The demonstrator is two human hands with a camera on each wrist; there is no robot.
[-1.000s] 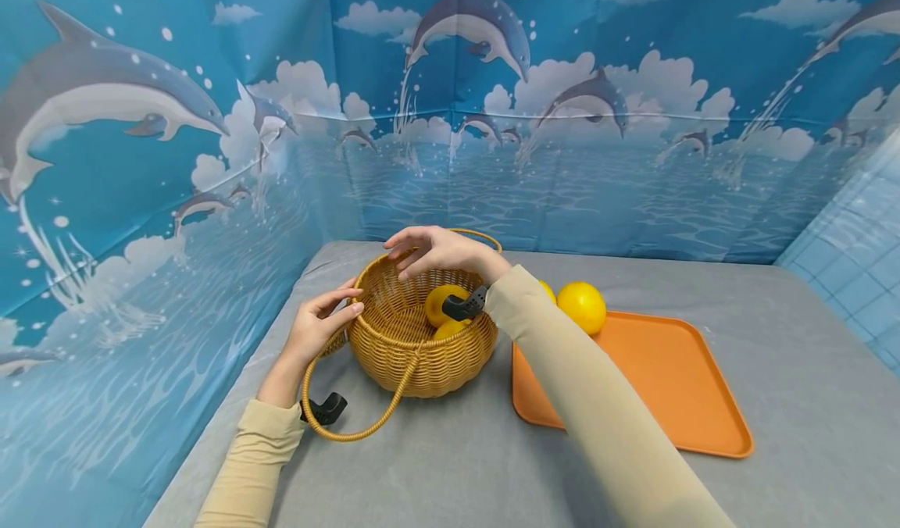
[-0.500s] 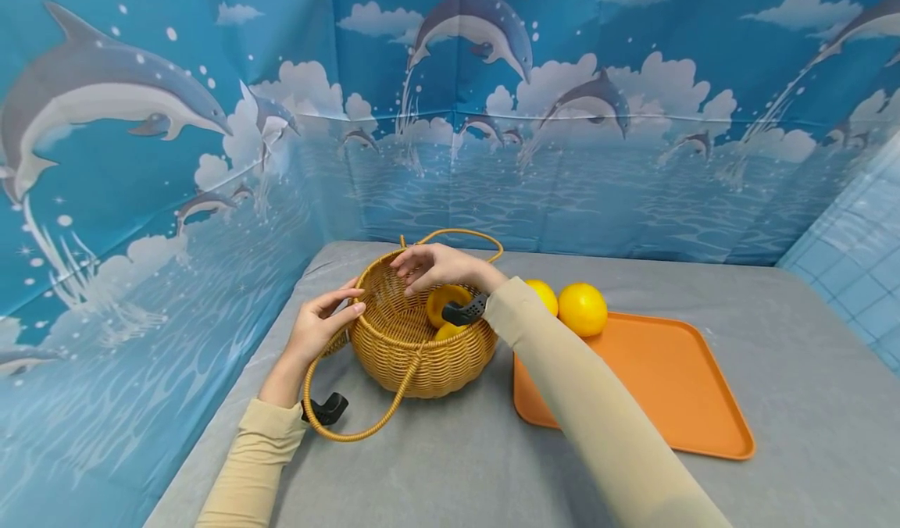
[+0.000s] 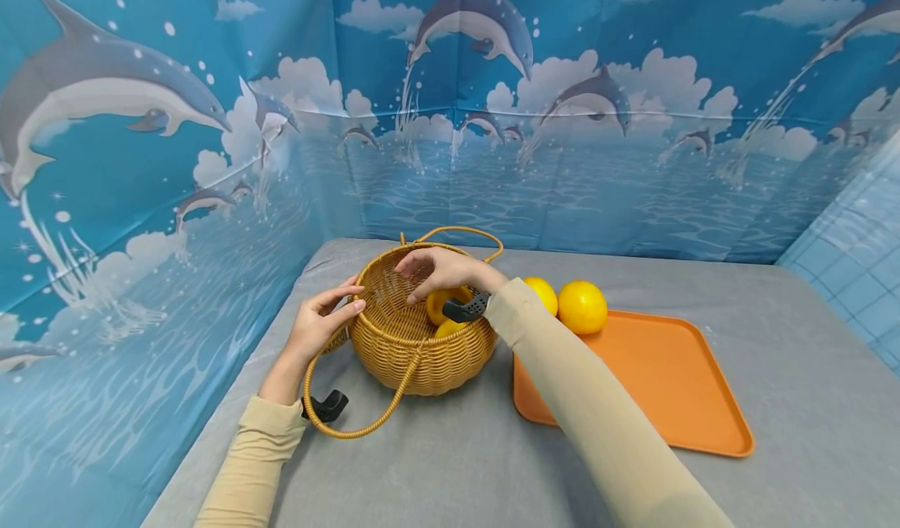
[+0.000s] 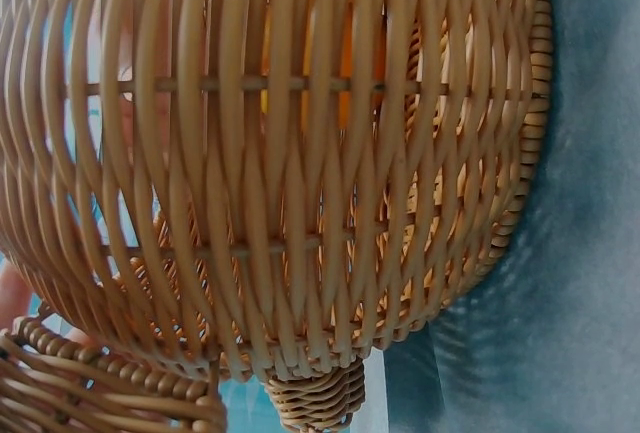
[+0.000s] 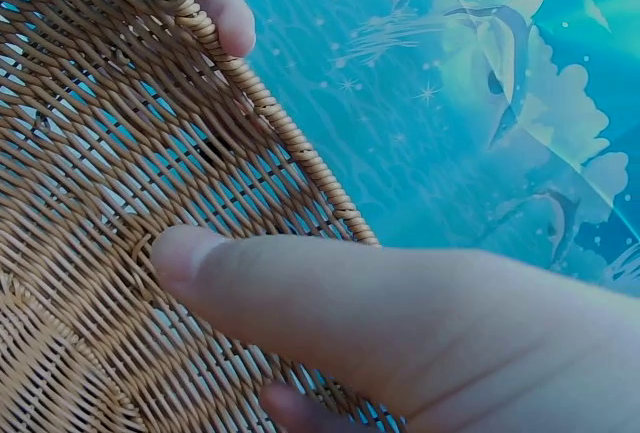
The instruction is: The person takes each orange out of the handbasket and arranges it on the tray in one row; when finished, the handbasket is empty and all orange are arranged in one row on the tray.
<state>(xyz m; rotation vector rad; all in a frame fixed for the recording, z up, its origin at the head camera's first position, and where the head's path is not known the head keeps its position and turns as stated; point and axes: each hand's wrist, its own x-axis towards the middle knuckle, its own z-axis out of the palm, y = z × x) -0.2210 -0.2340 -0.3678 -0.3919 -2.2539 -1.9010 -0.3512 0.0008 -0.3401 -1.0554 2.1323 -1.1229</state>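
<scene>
A round wicker basket (image 3: 422, 368) stands on the grey cloth, its mouth tilted toward me. At its left rim my left hand (image 3: 316, 325) grips the edge, thumb inside and fingers outside. My right hand (image 3: 446, 270) hangs in the basket's mouth with fingers bent loosely and thumb apart; nothing shows between them. In the right wrist view the thumb (image 5: 330, 283) lies in front of the woven inner wall. Two yellow-orange round fruits, one a fruit (image 3: 439, 303) partly covered by the right wrist's black mount, lie in the basket. The left wrist view shows the outer weave (image 4: 300, 173).
An orange tray (image 3: 668, 379) lies right of the basket, partly under the right sleeve. Two more yellow fruits, including a round fruit (image 3: 582, 307), sit at its far left corner. One basket handle (image 3: 358, 434) droops forward near my left wrist. A dolphin-print curtain (image 3: 450, 169) stands behind.
My right hand has come down from above the far rim into the basket's mouth, its thumb lower. The left hand has kept its place on the rim.
</scene>
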